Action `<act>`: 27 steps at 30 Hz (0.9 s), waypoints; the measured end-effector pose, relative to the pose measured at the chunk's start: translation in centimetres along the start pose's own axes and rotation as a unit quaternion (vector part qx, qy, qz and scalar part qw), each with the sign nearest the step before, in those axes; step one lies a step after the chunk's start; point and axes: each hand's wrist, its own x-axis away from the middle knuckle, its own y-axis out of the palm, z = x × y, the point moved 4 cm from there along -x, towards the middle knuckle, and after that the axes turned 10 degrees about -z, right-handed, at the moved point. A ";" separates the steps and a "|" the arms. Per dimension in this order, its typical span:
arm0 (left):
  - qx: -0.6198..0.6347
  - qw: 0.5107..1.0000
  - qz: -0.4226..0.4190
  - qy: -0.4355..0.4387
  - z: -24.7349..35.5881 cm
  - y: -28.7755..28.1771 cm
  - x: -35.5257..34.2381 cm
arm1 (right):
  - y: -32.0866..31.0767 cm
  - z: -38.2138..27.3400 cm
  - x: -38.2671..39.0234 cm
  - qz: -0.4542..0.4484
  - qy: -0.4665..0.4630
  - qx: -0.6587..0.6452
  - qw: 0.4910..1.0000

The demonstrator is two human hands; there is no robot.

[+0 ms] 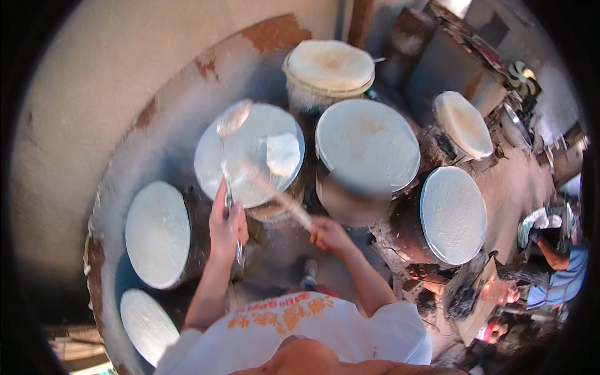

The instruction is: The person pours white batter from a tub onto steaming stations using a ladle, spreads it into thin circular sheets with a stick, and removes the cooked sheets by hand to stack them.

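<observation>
My left hand (225,224) grips the long thin handle of a metal ladle (235,119), whose round bowl is over the far left part of a round white drum top (215,164). In my right hand (331,234) is a pale stick (284,201), smeared by motion. It slants up and left over the same drum, and I cannot make out its far end. A white folded-looking patch (283,154) lies on the right side of that surface. Whether the ladle or stick touches the surface, I cannot tell.
Several more drums with white tops stand around me, one (369,144) just right of the worked drum. Another (157,234) is on my left. A curved, stained wall (187,81) bounds the far left side. A person in a blue shirt (562,278) is at the far right.
</observation>
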 end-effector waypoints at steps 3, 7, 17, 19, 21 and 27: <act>0.029 0.999 -0.020 -0.025 -0.2 3.2 -2.7 | -7.0 -2.2 -5.0 0.135 -0.088 0.106 0.981; 0.028 0.998 -0.008 -0.050 -0.4 5.3 -4.0 | -6.3 -8.4 -11.9 0.271 -0.193 0.520 0.786; 0.154 0.981 -0.073 -0.094 -0.4 6.9 -11.8 | -3.7 -10.4 -10.3 0.308 -0.114 0.536 0.778; 0.349 0.923 -0.122 -0.111 0.5 4.8 -12.3 | -5.7 -11.0 -8.1 0.308 -0.107 0.478 0.816; 0.458 0.864 -0.123 -0.167 0.6 3.0 -12.8 | -6.6 -9.4 -4.8 0.302 -0.075 0.400 0.862; 0.651 0.704 -0.092 -0.267 0.3 0.8 -12.5 | -5.5 -9.2 -8.8 0.274 -0.115 0.511 0.806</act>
